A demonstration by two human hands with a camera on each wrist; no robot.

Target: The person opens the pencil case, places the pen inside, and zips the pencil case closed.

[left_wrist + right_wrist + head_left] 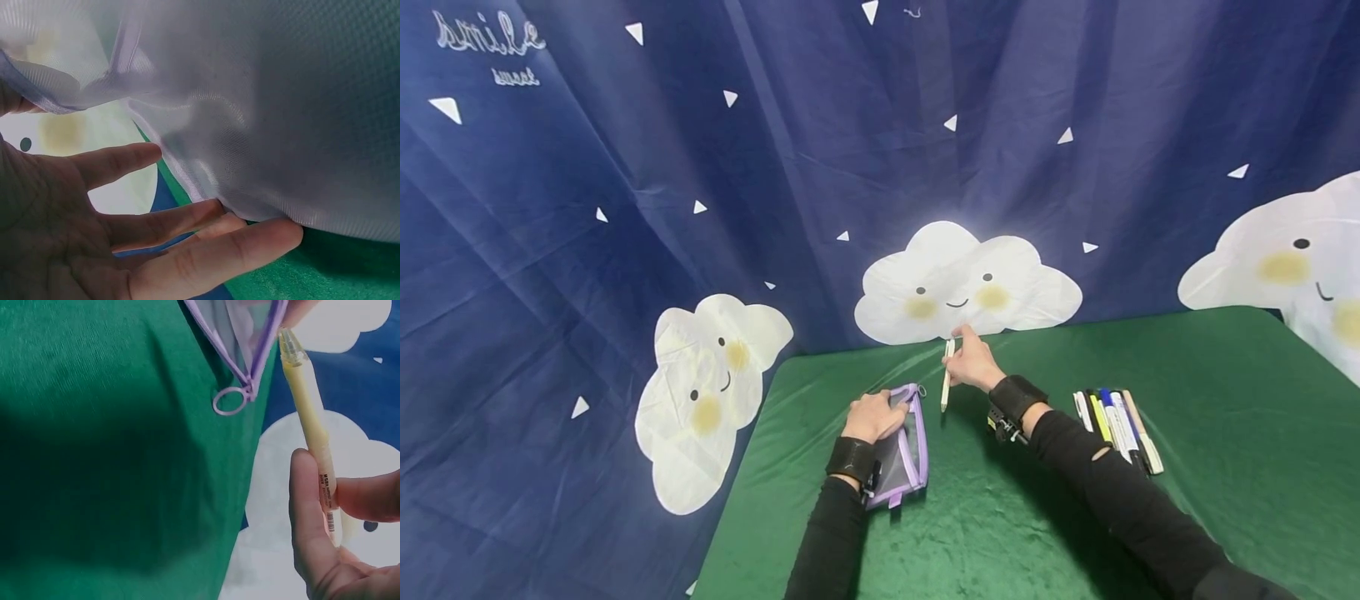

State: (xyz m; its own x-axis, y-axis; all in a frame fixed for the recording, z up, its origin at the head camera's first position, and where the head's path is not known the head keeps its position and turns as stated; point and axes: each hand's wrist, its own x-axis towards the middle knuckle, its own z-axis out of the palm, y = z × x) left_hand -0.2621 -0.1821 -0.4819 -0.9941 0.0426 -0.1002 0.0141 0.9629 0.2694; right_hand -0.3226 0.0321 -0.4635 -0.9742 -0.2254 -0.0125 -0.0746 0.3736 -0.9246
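My left hand (874, 417) holds a see-through mesh pencil pouch (922, 450) with lilac trim. Its unzipped mouth faces right, and a round zipper ring (230, 401) hangs at one end. In the left wrist view several fingers (206, 256) stretch along the mesh (250, 125), while the thumb is mostly out of sight at the left edge. Between thumb and fingers my right hand (973, 362) pinches a pale yellow pen (309, 412) with a clear tip and a small barcode label. That pen is just right of the pouch, its tip pointing down and toward me in the head view.
On the green cloth (985, 533) to the right, several pens and markers (1116, 429) lie side by side, in white, yellow, blue, black and beige. A dark blue curtain (820, 167) with printed clouds hangs behind the table and along its left side.
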